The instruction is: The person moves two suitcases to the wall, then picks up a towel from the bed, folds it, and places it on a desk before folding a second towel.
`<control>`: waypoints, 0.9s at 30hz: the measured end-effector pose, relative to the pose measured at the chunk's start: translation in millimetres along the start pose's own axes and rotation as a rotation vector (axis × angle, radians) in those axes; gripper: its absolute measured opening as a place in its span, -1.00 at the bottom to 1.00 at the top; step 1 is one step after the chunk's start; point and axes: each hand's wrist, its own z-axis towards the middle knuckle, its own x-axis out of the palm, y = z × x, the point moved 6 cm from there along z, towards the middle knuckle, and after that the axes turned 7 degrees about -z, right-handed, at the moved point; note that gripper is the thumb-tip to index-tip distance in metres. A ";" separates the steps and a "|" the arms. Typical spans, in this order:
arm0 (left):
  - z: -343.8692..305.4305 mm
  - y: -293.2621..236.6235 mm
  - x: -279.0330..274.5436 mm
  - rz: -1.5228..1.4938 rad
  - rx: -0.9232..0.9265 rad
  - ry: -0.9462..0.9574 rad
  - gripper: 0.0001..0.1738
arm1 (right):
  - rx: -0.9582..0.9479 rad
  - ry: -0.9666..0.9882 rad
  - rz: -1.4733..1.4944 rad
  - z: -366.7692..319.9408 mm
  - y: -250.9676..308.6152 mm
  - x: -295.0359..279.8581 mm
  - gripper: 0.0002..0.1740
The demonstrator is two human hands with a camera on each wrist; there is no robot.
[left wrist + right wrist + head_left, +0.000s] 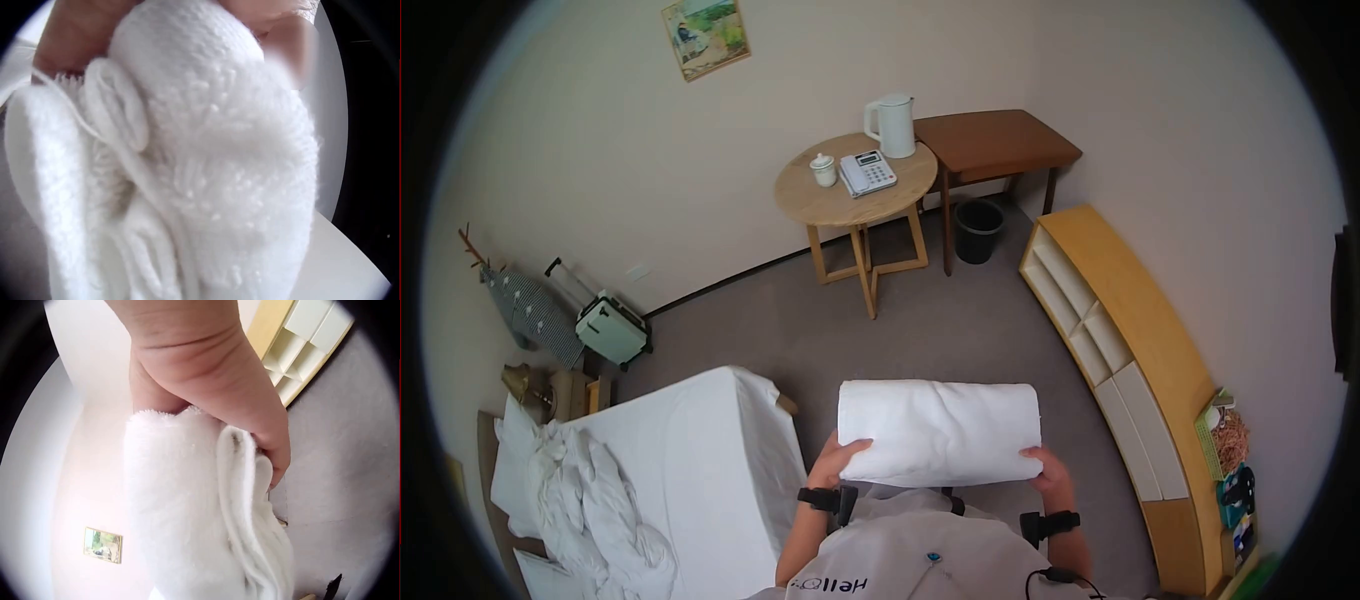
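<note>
A folded white towel (940, 430) is held level in front of the body, one hand at each end. The left hand (838, 462) grips its left end, thumb on top and fingers underneath. At the right end the right hand (1048, 470) holds it the same way. In the left wrist view the towel's layered, looped edge (212, 162) fills the picture, with fingers (87, 37) behind it. The right wrist view shows the right hand (212, 375) round the towel's folded end (181, 500).
A bed (690, 440) with a rumpled quilt (590, 500) stands at the left, a suitcase (612, 330) beyond it. Ahead are a round table (800, 200) with kettle (895, 125) and telephone (868, 173), a brown desk (1000, 140) and a bin (978, 232). A low cabinet (1140, 340) lines the right wall.
</note>
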 end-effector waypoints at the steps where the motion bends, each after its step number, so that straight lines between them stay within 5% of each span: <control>1: 21.7 -3.9 -0.5 0.006 -0.016 0.006 -0.40 | 0.000 -0.007 0.028 15.0 4.2 -2.2 -0.47; 10: 240.2 -92.5 35.2 0.035 -0.170 0.071 -0.40 | -0.081 -0.118 0.027 182.8 130.7 25.0 -0.61; 19: 426.9 -200.6 171.5 0.226 -0.056 0.318 -0.38 | -0.217 -0.326 0.162 289.5 246.3 -27.4 -0.44; 22: 481.9 -215.6 210.0 0.183 -0.073 0.328 -0.36 | -0.291 -0.266 0.057 321.9 321.9 -4.1 -0.38; 27: 590.5 -240.9 287.7 0.060 -0.142 0.385 -0.34 | -0.300 -0.229 -0.182 410.4 432.1 -50.6 -0.27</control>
